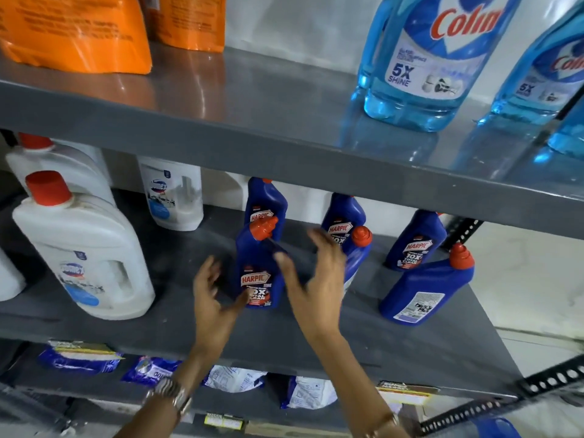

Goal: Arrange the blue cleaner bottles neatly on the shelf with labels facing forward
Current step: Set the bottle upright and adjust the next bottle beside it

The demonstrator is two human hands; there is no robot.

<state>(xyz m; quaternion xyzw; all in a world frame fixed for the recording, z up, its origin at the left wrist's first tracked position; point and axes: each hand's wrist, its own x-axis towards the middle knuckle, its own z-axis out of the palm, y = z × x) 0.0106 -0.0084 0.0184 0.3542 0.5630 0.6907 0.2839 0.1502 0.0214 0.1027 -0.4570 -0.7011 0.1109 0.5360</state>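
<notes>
Several dark blue Harpic bottles with red caps stand on the grey middle shelf [347, 352]. The front bottle [257, 276] shows its label forward, with another bottle [265, 200] behind it. My left hand [211, 298] is open just left of the front bottle, its thumb near the bottle's base. My right hand [313, 279] is open just right of it, partly hiding a bottle [358, 248]. A back bottle [343, 216] and a right back bottle [417, 241] show labels forward. The front right bottle [426, 286] shows its back label.
White jugs with red caps [85, 254] fill the left of the same shelf. The upper shelf [252, 121] holds orange pouches [76, 33] and light blue Colin bottles [433, 55]. Blue and white packets [79, 358] lie on the shelf below.
</notes>
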